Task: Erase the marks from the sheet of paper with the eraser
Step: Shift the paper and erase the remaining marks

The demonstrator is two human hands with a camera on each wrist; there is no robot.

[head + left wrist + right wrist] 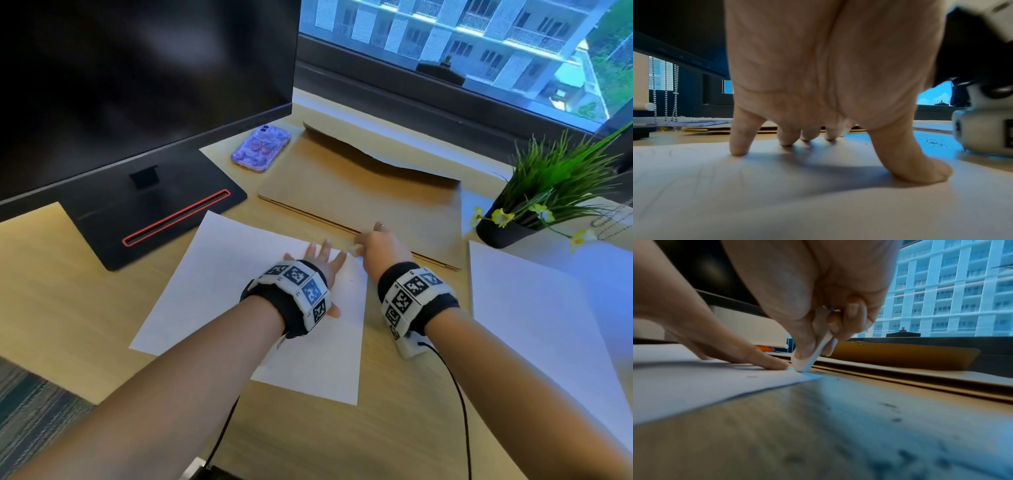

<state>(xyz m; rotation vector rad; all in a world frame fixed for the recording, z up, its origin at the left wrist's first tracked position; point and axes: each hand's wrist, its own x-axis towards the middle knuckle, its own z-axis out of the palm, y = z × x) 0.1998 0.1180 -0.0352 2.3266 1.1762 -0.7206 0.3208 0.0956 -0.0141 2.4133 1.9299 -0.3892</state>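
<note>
A white sheet of paper [219, 294] lies angled on the wooden desk. My left hand [320, 263] rests on it with fingers spread straight, fingertips [739, 150] pressing the sheet [777, 203] flat. Faint pencil lines show on the paper at the left of the left wrist view. My right hand [376, 245] pinches a white eraser [816, 353] between thumb and fingers, its tip touching the far right corner of the sheet [694, 386] just beside my left index fingertip. In the head view the eraser [354, 247] barely shows. Eraser crumbs [934, 142] lie near that corner.
A brown cardboard envelope [359, 192] lies just beyond the hands. A black monitor with its stand [154, 219] fills the left, a purple phone [260, 149] behind it. A potted plant [534, 205] and a second white sheet [534, 315] sit to the right.
</note>
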